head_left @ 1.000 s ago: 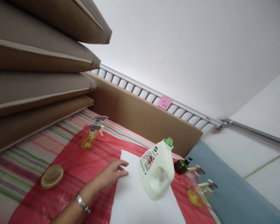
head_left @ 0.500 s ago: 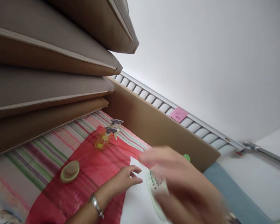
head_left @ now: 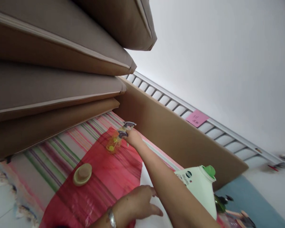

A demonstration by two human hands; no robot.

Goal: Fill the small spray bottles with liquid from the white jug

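Observation:
Stretched far forward, my right hand (head_left: pixel 134 139) has its fingers closed at the grey trigger head of a spray bottle (head_left: pixel 114 144) with yellow liquid. The bottle stands on a red plastic sheet (head_left: pixel 106 180); a second grey spray head (head_left: pixel 129 124) shows just behind. My left hand (head_left: pixel 142 201), wearing a silver bracelet, hovers over white paper (head_left: pixel 146 182) with thumb and fingers apart and nothing in them. To the right, partly covered by my right forearm, is a pale green jug (head_left: pixel 201 186) with a green spout piece (head_left: pixel 210 171) at its neck.
A round beige lid (head_left: pixel 82 174) lies on the red sheet, over a striped cloth (head_left: pixel 47 158). Stacked brown cushions (head_left: pixel 57 85) overhang the left. A tan board (head_left: pixel 175 133) and white radiator (head_left: pixel 171 104) line the wall. A dark green pump bottle (head_left: pixel 220 202) stands at lower right.
My right hand has moved from beside the jug forward and left to the spray bottle, uncovering the jug. My left hand has come lower and a little right in view.

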